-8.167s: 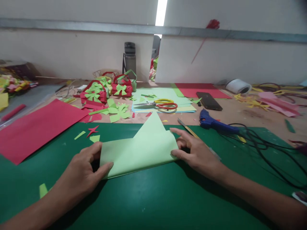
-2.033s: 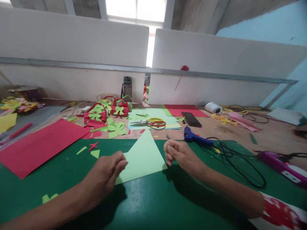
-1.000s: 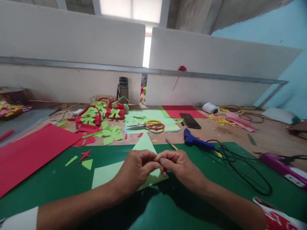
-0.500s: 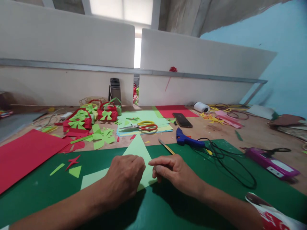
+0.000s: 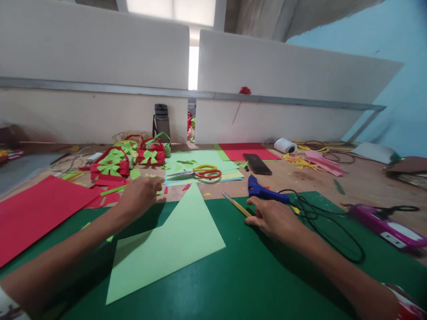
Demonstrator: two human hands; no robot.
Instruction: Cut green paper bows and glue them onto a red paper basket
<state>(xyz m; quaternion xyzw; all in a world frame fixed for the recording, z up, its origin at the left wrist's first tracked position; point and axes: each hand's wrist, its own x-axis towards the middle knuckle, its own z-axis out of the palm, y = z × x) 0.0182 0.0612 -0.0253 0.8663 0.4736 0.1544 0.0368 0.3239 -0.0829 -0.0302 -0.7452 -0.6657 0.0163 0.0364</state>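
A light green sheet of paper with a pointed top lies on the green mat, touched by neither hand. My left hand is to its upper left, above the mat's far edge, and covers the light green paper cutouts there. Its fingers are curled inward; whatever they may hold is hidden. At the right, my right hand has index finger and thumb apart around the near end of a craft knife with a yellow handle. Contact with the knife is not clear. A blue glue gun lies just beyond that hand.
Scissors rest on stacked paper beyond the mat. Red paper bags with green bows and a bottle stand back left. Red paper lies left. A phone, black cable and purple power strip are right.
Both hands have left the light green sheet. My left hand moved left and away from me, my right hand moved right to the craft knife. The whole sheet now shows.
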